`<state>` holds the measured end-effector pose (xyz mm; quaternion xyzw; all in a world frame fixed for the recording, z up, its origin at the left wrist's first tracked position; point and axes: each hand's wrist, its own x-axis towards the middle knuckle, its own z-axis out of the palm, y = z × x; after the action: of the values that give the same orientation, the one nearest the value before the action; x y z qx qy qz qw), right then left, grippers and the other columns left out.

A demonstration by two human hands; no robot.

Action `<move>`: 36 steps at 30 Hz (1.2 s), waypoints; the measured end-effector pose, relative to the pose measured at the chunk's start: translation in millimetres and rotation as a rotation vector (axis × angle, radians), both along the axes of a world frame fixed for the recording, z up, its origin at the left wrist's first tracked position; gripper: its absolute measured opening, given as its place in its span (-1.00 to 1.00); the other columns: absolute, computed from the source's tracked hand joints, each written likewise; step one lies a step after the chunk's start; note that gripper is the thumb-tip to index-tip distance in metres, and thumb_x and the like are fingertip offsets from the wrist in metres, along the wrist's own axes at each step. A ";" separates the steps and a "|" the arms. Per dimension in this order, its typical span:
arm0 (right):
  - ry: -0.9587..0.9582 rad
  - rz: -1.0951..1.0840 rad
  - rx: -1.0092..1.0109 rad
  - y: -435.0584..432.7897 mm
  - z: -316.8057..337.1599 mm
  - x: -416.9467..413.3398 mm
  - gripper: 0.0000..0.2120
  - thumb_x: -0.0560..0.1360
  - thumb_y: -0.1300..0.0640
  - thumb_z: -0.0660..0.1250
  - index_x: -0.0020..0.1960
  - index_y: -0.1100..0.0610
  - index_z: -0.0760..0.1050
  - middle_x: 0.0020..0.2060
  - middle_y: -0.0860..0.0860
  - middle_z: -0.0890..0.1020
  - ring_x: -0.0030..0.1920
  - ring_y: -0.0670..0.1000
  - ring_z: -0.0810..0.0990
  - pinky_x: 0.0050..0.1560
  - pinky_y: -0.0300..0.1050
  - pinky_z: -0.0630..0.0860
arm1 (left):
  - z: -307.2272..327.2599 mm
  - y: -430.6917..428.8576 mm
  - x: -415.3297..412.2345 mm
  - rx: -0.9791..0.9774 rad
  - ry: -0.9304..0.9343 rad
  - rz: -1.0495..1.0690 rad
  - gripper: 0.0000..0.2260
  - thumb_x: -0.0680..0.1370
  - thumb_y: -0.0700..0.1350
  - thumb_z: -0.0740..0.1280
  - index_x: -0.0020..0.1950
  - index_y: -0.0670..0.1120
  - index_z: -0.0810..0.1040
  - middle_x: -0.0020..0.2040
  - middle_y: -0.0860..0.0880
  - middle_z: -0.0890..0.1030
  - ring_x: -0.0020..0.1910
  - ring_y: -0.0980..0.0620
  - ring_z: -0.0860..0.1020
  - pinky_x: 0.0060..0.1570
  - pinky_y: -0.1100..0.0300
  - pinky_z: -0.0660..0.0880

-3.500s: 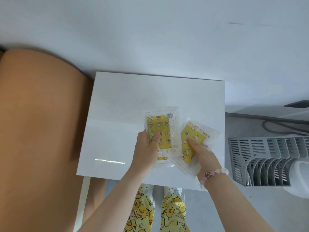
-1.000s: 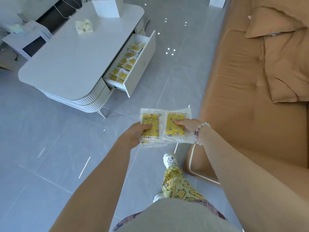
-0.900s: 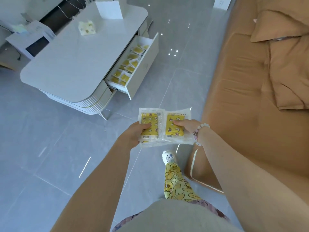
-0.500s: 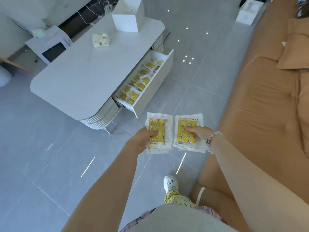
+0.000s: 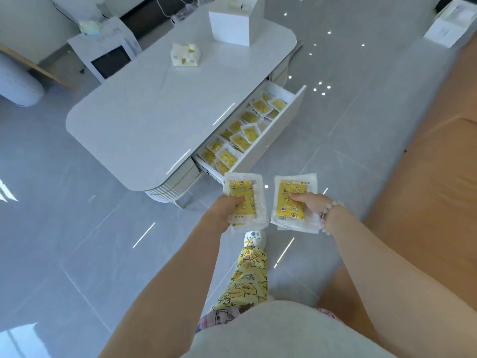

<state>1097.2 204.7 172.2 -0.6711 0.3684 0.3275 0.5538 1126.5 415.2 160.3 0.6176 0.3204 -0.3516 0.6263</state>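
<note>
The white gloss coffee table with rounded corners [image 5: 154, 120] stands on the grey tiled floor. Its white pull-out drawer [image 5: 278, 135] is open and is filled with rows of matching yellow-printed packets [image 5: 242, 130].

Two small stacks of flat clear-plastic packets with yellow patterned inserts are held in the air in front of the body, just short of the drawer's near corner. They are carried side by side and apart. The left stack [image 5: 247, 192] is held in the left hand [image 5: 222, 210], the right stack [image 5: 286, 210] in the right hand [image 5: 309, 204].

The packets are judged to be light, thin and flexible. The film is likely to be slippery, so layers in a stack may slide over one another. A hold at the lower half, across the full stack, is advised; a hold on a sealed edge alone is likely to let the packets droop or fan out.

Each stack is pinched narrowly. The left thumb [image 5: 238, 200] is pressed on the top face, with the fingers hidden beneath. The right thumb [image 5: 294, 196] is laid likewise across the insert
</note>
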 end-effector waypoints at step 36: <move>0.063 0.167 -0.022 -225.5 -38.7 465.2 -0.44 0.15 -0.23 0.54 0.05 0.04 0.62 -0.02 -0.01 0.69 0.05 0.10 0.64 0.20 0.10 0.50 | -71.1 -166.2 381.4 0.190 0.209 0.384 -0.74 0.52 -0.26 0.35 0.20 -0.18 0.46 0.03 -0.14 0.59 0.09 -0.18 0.57 0.16 -0.11 0.49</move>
<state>1562.3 -20.9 133.4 -0.6949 0.3317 0.3895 0.5054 1507.9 249.0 89.1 0.5616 0.5266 -0.2562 0.5844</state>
